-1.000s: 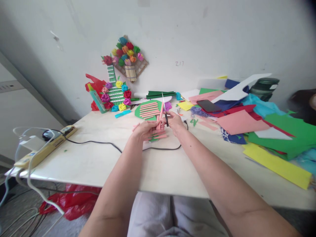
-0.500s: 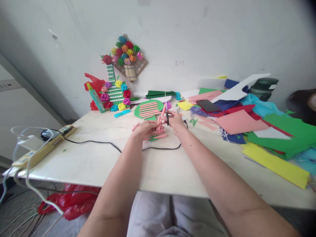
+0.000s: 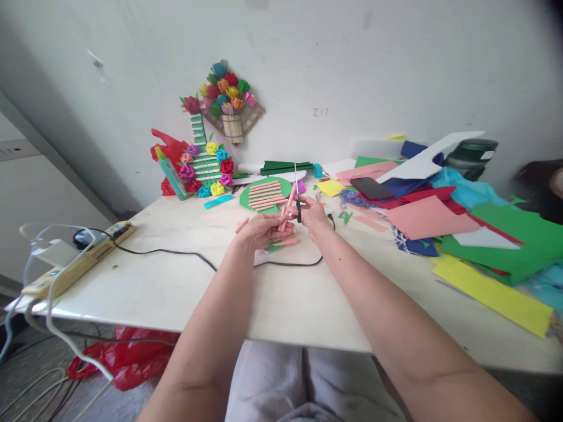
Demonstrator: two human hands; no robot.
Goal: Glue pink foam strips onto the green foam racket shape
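Note:
My left hand (image 3: 263,228) is closed on pink paper rolls (image 3: 288,206), which stick up between thumb and fingers. Close beside it, my right hand (image 3: 313,215) grips a pair of scissors (image 3: 298,205) with black handles, blades pointing up and away. Its fingertips reach toward the held rolls; whether they touch is hard to see. Just behind the hands lies a green paper oval (image 3: 245,198) bearing several pink rolls in a row. More pink rolls (image 3: 288,241) and green scraps (image 3: 273,248) lie below my left hand, and another pink roll (image 3: 241,225) is left of it.
Paper sheets (image 3: 433,217) and a phone (image 3: 372,189) crowd the right side. A glue bottle (image 3: 172,177) and a paper-flower guitar (image 3: 206,164) stand back left. A power strip (image 3: 79,261) sits at the left edge, its black cable (image 3: 167,251) crossing the table.
Almost nothing differs. Both hands keep the same place, with the rolls and scissors held as before; the view has shifted very slightly.

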